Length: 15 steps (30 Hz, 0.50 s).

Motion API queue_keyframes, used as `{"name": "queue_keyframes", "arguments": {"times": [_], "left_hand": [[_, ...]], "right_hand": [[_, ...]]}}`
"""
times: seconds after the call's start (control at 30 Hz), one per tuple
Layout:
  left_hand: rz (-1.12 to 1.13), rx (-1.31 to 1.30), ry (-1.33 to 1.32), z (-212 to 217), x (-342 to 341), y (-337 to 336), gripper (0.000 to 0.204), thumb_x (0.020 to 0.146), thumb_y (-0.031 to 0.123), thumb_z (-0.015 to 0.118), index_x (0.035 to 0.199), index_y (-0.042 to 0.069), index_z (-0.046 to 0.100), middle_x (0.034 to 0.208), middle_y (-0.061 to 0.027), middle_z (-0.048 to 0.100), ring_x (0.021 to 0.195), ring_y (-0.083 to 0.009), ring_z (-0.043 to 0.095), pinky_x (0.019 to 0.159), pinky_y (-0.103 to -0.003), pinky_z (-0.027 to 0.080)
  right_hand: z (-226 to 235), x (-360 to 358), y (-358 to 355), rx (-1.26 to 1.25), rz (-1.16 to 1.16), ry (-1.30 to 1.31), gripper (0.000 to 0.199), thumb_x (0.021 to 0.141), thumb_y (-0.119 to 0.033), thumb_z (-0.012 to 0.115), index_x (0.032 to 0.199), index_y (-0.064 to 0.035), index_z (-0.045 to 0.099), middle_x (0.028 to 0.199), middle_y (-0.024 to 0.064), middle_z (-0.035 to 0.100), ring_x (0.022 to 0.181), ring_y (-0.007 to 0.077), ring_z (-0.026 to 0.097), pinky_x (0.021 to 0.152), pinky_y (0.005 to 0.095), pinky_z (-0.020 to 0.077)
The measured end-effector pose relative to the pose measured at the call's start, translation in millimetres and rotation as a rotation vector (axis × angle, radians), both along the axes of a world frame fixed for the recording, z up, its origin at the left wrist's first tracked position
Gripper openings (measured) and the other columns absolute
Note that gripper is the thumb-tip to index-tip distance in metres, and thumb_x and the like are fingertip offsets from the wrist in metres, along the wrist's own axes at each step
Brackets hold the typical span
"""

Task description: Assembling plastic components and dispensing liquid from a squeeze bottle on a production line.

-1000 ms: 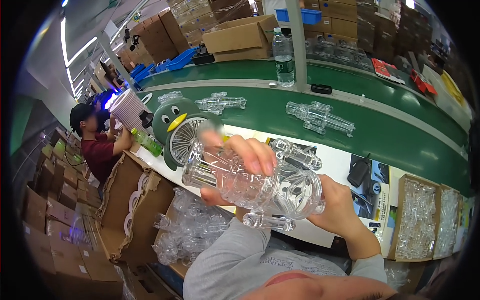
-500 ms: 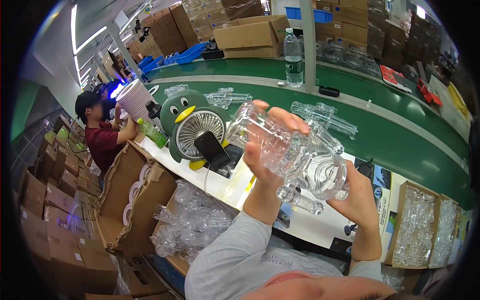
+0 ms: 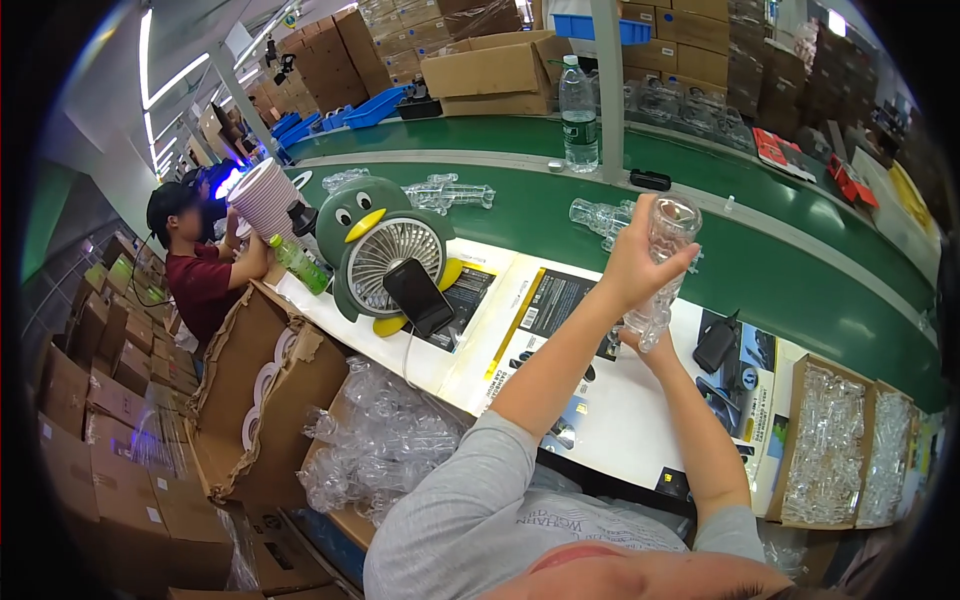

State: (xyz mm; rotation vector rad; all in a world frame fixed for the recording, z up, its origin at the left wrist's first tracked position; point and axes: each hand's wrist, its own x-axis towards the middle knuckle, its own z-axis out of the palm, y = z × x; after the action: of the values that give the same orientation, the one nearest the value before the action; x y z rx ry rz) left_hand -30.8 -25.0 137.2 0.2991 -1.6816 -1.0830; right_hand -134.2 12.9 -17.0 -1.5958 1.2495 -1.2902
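A clear, transparent tubular vessel (image 3: 672, 228) with a round open mouth and small side tubes stands nearly upright above the work table. My left hand (image 3: 638, 262) is closed round its upper part, thumb across the near side. At its lower end is my right hand (image 3: 652, 346), closed on the vessel, its fingers partly hidden behind it. Just beyond my left hand, another clear vessel (image 3: 598, 216) lies on the green conveyor belt (image 3: 790, 262).
A penguin-shaped fan (image 3: 392, 262) with a phone (image 3: 419, 297) before it stands to the left. Cartons of clear parts (image 3: 826, 440) sit at right; bagged clear parts (image 3: 385, 435) lie lower left. A black device (image 3: 714, 343) rests on the table. A co-worker (image 3: 200, 260) sits far left.
The vessel has swung from a slanted position close to me to nearly upright, farther away and to the right. My left hand now grips its upper part, my right its lower end.
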Motion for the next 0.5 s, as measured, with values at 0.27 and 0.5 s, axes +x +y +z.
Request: {"name": "queue_keyframes", "arguments": {"times": [0.27,0.5], "left_hand": [[0.061,-0.095,-0.005,7.7,4.8,17.4,0.052,0.072,0.019,0.070,0.110,0.003,0.039,0.089,-0.0097,0.057,0.078,-0.0151,0.060,0.072,-0.028,0.048],[0.117,-0.070,0.043,-14.4,11.1,4.9,0.049,0.074,0.022,0.071,0.107,0.004,0.039,0.091,-0.0089,0.059,0.080,-0.0149,0.060,0.073,-0.027,0.047]], "right_hand": [[17.7,9.4,17.8,-0.044,-0.008,-0.067,0.058,0.064,-0.008,0.067,0.118,-0.0046,0.047,0.111,0.0078,0.056,0.103,0.0205,0.054,0.090,0.0328,0.0409],[-21.9,8.9,-7.4,-0.153,-0.003,0.277,0.068,0.065,-0.021,0.067,0.127,-0.0040,0.043,0.125,0.0187,0.047,0.113,0.0306,0.047,0.097,0.0373,0.0366]]}}
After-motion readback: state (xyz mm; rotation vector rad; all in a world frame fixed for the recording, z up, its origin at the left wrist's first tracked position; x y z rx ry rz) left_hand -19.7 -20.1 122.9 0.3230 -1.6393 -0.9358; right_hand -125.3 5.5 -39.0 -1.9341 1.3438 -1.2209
